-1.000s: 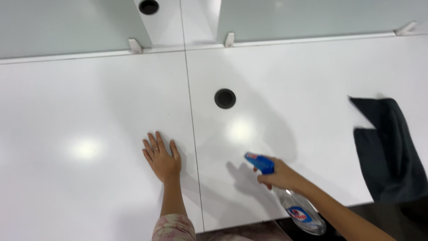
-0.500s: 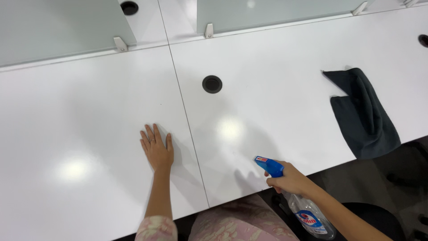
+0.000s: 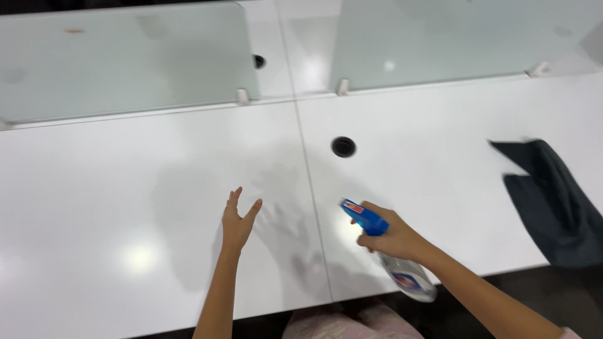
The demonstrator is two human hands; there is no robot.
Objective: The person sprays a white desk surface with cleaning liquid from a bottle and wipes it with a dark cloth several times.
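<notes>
The right hand is clenched around the neck of a clear spray bottle, just right of the frame's centre and low down. The bottle's blue trigger head sticks out of the fist toward the upper left, while its clear body slants down toward the lower right, out past the front edge of the white desk.

The left hand is a little left of centre, near the spray head but apart from it — fingers spread and loose, grasping nothing. It is lifted off the desk, with its shadow lying on the surface just to its right. A thin seam between two desk panels runs down the frame between the two hands.

Above the right hand, a round black cable hole sits in the desk. At the right edge of the frame lies a dark cloth, crumpled, well apart from both hands. Frosted glass dividers stand across the top of the frame — one upper left, one upper right.
</notes>
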